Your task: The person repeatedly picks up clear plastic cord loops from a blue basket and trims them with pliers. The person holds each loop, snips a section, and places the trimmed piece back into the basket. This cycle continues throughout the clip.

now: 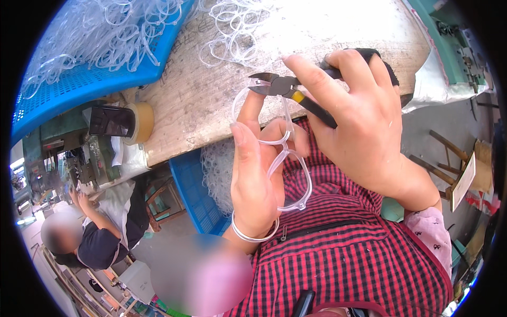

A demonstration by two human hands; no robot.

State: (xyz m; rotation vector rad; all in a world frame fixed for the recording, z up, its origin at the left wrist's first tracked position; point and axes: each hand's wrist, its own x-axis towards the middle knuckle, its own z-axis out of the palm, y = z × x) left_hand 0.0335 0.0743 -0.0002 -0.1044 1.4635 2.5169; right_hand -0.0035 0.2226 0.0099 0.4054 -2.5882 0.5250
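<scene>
My left hand (256, 174) holds a clear plastic glasses frame (288, 158) upright against my palm, fingers curled around its bridge. My right hand (354, 121) grips a pair of side cutters (288, 87) with black handles and a yellow band. The cutter jaws sit at the top edge of the clear frame, just above my left fingertips. A silver bangle circles my left wrist. Both hands work over my lap, against a red and black checked apron.
A worn wooden bench (222, 90) carries loose clear plastic rings (235, 31). A blue perforated tray (90, 79) holds many more. A second blue crate (195, 195) stands below. A tape roll (138, 121) rests at the bench edge. Another person (90, 232) sits at lower left.
</scene>
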